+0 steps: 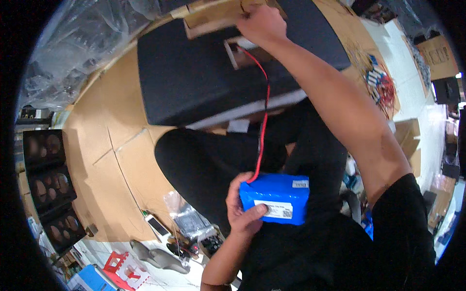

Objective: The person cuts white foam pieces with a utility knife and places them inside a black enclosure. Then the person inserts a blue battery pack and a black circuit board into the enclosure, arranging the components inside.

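Note:
My left hand (241, 206) grips a blue shrink-wrapped battery pack (281, 191) above my lap, thumb across its white label. From the pack's upper left corner a red and black cable (267, 97) runs away from me. It ends in a rectangular opening (234, 53) in a large black box (194, 82). Beyond that opening, my right hand (264, 24) reaches over the box's far side. Its fingers are curled together near a dark thin piece, partly blurred, and what they hold cannot be made out. A brown cut-out area (208, 24) lies beside these fingers.
Clear plastic wrapping (97, 43) is heaped at the far left. Black panels with round holes (51, 189) stand left. A phone (158, 226), grey shoes (160, 257) and a red-and-white stool (126, 271) lie near left. Bundled wires with connectors (381, 85) lie right, on cardboard (111, 155).

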The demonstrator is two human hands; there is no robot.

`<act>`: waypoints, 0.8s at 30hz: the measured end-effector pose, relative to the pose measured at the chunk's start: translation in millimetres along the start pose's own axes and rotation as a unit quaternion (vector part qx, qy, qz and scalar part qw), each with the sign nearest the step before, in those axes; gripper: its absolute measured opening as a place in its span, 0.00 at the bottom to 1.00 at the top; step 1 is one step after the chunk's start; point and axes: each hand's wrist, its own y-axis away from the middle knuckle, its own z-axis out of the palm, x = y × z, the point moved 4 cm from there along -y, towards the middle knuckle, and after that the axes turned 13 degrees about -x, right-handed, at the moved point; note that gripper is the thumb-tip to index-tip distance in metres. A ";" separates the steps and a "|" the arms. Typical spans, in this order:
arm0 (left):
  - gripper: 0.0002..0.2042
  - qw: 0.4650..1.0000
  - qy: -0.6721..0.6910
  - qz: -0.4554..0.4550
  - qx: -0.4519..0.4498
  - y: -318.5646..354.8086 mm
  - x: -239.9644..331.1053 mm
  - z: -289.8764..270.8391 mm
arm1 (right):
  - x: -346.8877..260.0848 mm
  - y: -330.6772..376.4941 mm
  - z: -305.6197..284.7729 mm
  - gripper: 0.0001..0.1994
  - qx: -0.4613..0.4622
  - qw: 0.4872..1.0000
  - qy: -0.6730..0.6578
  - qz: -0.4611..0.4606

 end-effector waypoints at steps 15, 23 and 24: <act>0.35 0.989 0.081 -0.027 0.121 -85.1 24.4 11.1 | -14.2 -108.8 107.6 0.10 -0.655 0.730 -0.127 -0.148; 0.41 0.980 -0.128 -0.022 0.153 -151.5 64.1 35.5 | 20.7 -193.5 107.2 0.14 -0.379 0.825 -0.420 -0.002; 0.42 0.971 -0.177 -0.024 0.159 -158.3 68.6 37.9 | 28.3 -206.4 104.1 0.14 -0.333 0.844 -0.420 0.026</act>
